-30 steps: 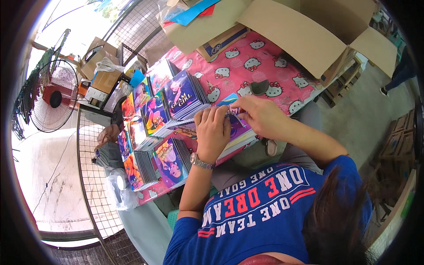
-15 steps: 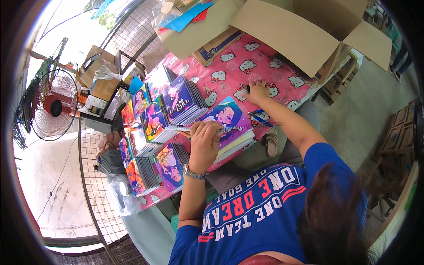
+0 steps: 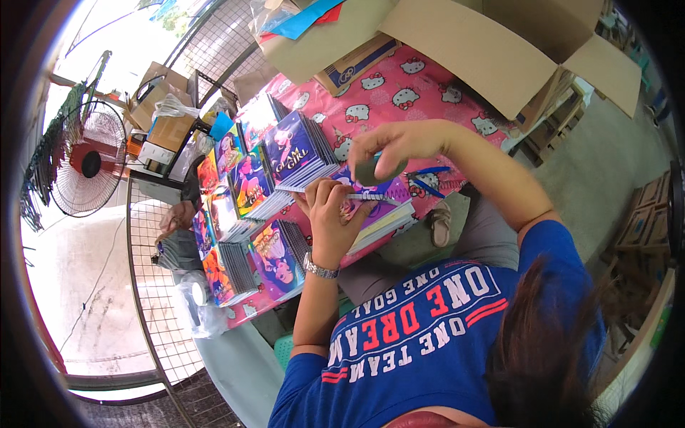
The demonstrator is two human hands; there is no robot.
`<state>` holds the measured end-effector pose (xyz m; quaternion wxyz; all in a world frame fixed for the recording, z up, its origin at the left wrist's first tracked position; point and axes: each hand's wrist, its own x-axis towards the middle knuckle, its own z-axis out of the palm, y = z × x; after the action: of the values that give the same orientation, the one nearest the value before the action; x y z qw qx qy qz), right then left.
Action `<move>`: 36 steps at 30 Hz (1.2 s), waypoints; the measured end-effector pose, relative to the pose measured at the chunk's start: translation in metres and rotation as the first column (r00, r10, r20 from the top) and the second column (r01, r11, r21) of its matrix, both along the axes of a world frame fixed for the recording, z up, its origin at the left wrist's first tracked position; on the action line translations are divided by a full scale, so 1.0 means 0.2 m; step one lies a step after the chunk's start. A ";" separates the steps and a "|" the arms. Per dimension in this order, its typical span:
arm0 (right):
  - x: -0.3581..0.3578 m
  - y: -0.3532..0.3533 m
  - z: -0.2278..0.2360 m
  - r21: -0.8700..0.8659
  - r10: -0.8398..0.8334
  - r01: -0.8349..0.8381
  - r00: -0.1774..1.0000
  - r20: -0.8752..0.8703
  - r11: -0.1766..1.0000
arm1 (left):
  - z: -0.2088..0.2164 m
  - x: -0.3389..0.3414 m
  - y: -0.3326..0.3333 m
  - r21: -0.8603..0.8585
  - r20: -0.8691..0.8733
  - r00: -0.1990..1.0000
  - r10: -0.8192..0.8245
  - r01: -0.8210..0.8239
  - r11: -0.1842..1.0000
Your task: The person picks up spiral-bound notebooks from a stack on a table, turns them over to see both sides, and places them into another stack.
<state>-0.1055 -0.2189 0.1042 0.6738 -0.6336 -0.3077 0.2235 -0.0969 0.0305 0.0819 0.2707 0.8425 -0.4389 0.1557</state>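
Observation:
My left hand (image 3: 332, 217) is closed on the bound edge of a thin spiral notebook (image 3: 348, 209), held tilted up on edge. A dark wire coil (image 3: 397, 194) runs along that edge and sticks out past its right end. Just above it, my right hand (image 3: 399, 145) curls its fingers round a dark, roundish thing (image 3: 371, 171) whose kind I cannot make out. Below the held notebook lies a pile of pale-edged notebooks (image 3: 385, 227). A blue-handled tool (image 3: 429, 187), like pliers, rests on the table to the right, its handles apart.
Stacks of colourful notebooks (image 3: 291, 148) fill the table's left side. A pink patterned cloth (image 3: 428, 78) covers the table. Large open cardboard boxes (image 3: 471, 53) stand at the far side. A fan (image 3: 90, 164) and wire mesh are at the left, wooden crates (image 3: 638, 221) at the right.
My right hand has lifted from the tablecloth and come left, over the notebook, with the dark roundish thing in its fingers. My left hand has shifted its grip on the notebook's edge.

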 end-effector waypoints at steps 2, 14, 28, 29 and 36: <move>-0.01 0.02 0.01 -0.006 -0.030 0.030 0.998 0.052 1.000 | 0.02 0.00 -0.01 0.013 0.060 0.998 0.003 -0.004 1.000; 0.02 0.03 0.02 -0.106 -0.042 0.047 0.998 0.047 0.993 | 0.02 0.02 0.00 -0.011 -0.059 0.998 0.028 -0.029 1.000; 0.17 0.12 0.01 0.060 0.083 -0.081 0.996 -0.033 0.995 | 0.05 0.18 0.10 0.032 -0.067 0.997 0.031 -0.029 0.999; 0.20 0.12 0.01 -0.138 0.023 -0.016 0.998 0.050 0.990 | 0.04 0.18 0.09 0.038 -0.066 0.997 0.040 -0.038 0.999; 0.20 0.13 0.01 -0.482 -0.077 0.136 0.987 0.139 0.865 | 0.03 0.19 0.06 0.012 -0.063 0.997 0.050 -0.049 0.999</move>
<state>-0.0651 -0.1936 0.1069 0.4837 -0.8114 -0.2438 0.2198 -0.0598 0.0432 0.0882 0.2764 0.8590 -0.4099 0.1333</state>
